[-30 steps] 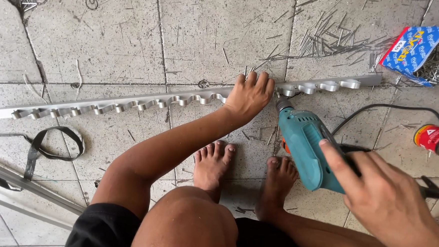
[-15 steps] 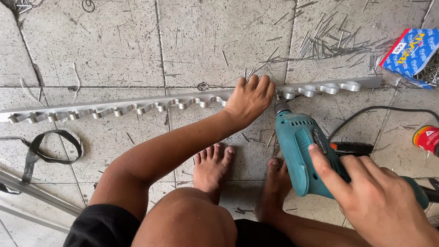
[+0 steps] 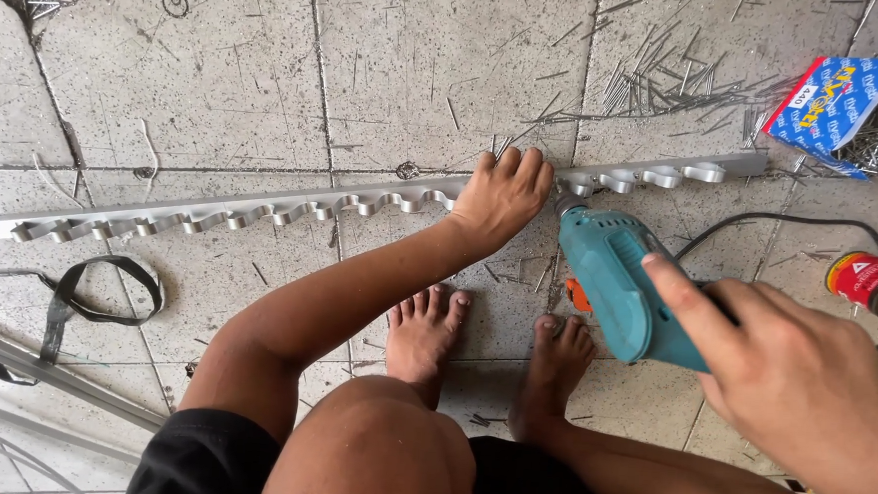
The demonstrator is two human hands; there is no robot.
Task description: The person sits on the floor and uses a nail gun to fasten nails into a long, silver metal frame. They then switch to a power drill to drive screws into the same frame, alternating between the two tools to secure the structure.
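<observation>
Since half a second ago the teal electric drill [image 3: 622, 292] has edged closer to the rail, its nose now just beside the left hand; the left hand has kept its place, and the view has barely shifted.

Head view: left hand [image 3: 500, 195] is pressed flat-ish on the long grey scalloped metal rail [image 3: 261, 208], fingers curled over its far edge, pinning it to the tiled floor [image 3: 217, 85]; right hand [image 3: 792, 381] is wrapped round the rear grip of the drill, index finger laid along the body; chuck points at the rail just right of the left hand.

Handling, as judged: rail looks stiff, thin and light, likely to skate on tile, so hold it down close to the drill point as now; cut edges may be sharp; drill is rigid, fairly heavy, best taken at the grip.

Rail runs far out left of the left hand and on past it to the right, above the right hand; black cord [image 3: 791, 223] trails just beyond the right hand; red can [image 3: 870, 283] near its right; blue box of nails [image 3: 847, 98] well beyond; loose nails [image 3: 658, 78] past both hands; black strap [image 3: 96, 289] well left; bare feet [image 3: 435, 327] between the arms.
</observation>
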